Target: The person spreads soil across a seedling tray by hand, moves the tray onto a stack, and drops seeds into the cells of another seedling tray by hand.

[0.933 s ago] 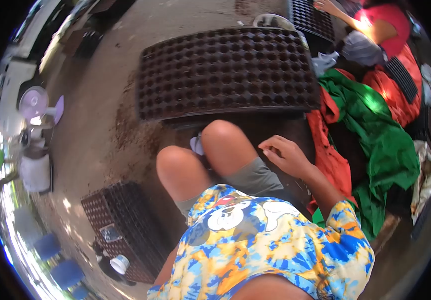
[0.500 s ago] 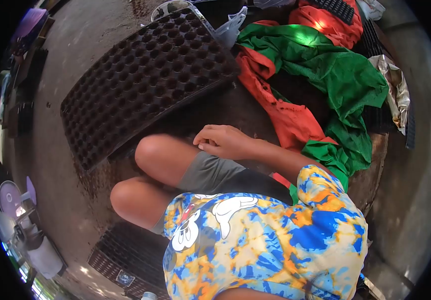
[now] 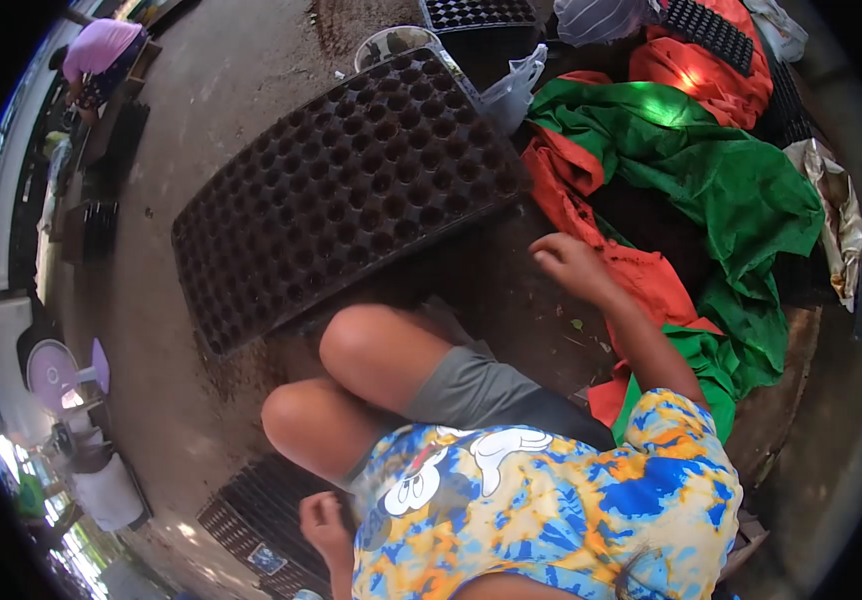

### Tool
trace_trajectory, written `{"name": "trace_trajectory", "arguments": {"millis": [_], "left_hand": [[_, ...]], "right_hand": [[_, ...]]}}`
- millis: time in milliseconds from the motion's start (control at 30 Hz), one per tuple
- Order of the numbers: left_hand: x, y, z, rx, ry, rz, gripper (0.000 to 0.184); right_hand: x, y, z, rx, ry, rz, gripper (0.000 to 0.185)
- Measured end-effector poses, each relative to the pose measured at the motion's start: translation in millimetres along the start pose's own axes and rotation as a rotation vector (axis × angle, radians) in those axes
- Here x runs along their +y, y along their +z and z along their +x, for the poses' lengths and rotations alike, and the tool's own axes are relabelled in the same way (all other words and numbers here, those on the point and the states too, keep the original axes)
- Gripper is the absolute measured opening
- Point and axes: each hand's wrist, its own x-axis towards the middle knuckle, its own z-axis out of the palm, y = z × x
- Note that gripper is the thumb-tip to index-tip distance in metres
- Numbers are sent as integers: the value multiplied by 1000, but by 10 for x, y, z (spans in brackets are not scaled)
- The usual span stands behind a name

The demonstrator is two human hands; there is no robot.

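A large black seedling tray (image 3: 351,170) with rows of round cells lies tilted in front of my knees. My right hand (image 3: 576,268) is over the ground near the tray's right corner, beside red cloth (image 3: 651,285). Its fingers are loosely stretched out and hold nothing. At my left side, my left hand (image 3: 325,522) has its fingers curled in, with nothing visible in them. It is close to a stack of dark trays (image 3: 261,515), partly hidden by my leg and shirt.
Green cloth (image 3: 691,170) lies heaped with the red on the right. A round bucket (image 3: 396,42) and a plastic bag (image 3: 514,90) stand behind the tray. Another tray (image 3: 481,14) is farther back. A person in pink (image 3: 103,50) bends at upper left; a fan (image 3: 54,375) stands left.
My right hand has moved from beside my knee out to the right, toward the red cloth. My left hand has come into view at the lower left. The view has shifted slightly.
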Motion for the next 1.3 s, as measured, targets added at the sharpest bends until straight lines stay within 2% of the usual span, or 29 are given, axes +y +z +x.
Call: {"name": "trace_trajectory", "arguments": {"millis": [33,100,167,233,333,433,467,500,567,667,833,1133,1233,1300], "left_hand": [[158,-18,88,83,5,-18,9],[232,-116,379,281,99,32,15],[354,-201,675,450,106,158,19],[277,-327,950,480,104,194,27],[135,-366,1247,432,15,252,36],[-102,-403,1424,370,-140,161,42],[-104,-382,1447,320,-169,95,44],[-125,-348,1485,270,-201,29,46],[-114,-187,1443,333,-264,55,48],[54,135,1474,356,-340,-41,48],[246,441,1547,366,-402,-221,47],[473,592,1566,364,-397,-525,45],[471,571,1537,379,-355,-548,45],[388,522,1544,378,-326,-519,50]], "right_hand": [[238,-102,28,43,86,8,19],[778,-355,86,171,175,-168,21],[1649,-610,143,403,126,-388,22],[2261,-911,105,567,378,-409,31],[2915,-1175,35,638,849,-373,60],[3078,-1193,-23,680,1137,-311,92],[3162,-1219,-24,616,1184,-183,111],[3242,-1176,11,666,1201,-144,114],[3306,-1066,68,760,1231,-71,118],[3275,-942,329,717,1214,107,125],[3047,-656,869,369,1237,-88,122],[2843,-386,779,313,1316,-200,92],[3114,-252,656,304,1128,-172,91],[3722,-19,444,358,756,415,82]]}}
